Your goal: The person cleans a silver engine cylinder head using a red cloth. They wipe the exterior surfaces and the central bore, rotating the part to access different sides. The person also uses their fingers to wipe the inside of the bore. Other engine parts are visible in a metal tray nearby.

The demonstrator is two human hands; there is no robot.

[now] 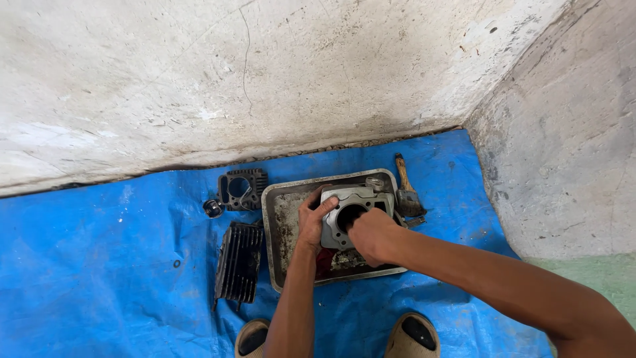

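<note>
A grey engine cylinder (349, 213) is steadied inside a grimy metal tray (283, 232), seemingly to contain dirt; its left edge is gripped by the left hand (311, 220); the right hand (371, 235) is closed at its bore; finned black parts (238, 262) lie left of the hands.

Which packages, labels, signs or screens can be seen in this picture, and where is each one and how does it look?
None: no package, label, sign or screen shows.
Only bare metal parts lie here: a grey engine cylinder held by the left hand and right hand over a stained metal tray, and two dark finned parts on the blue tarpaulin.
</note>
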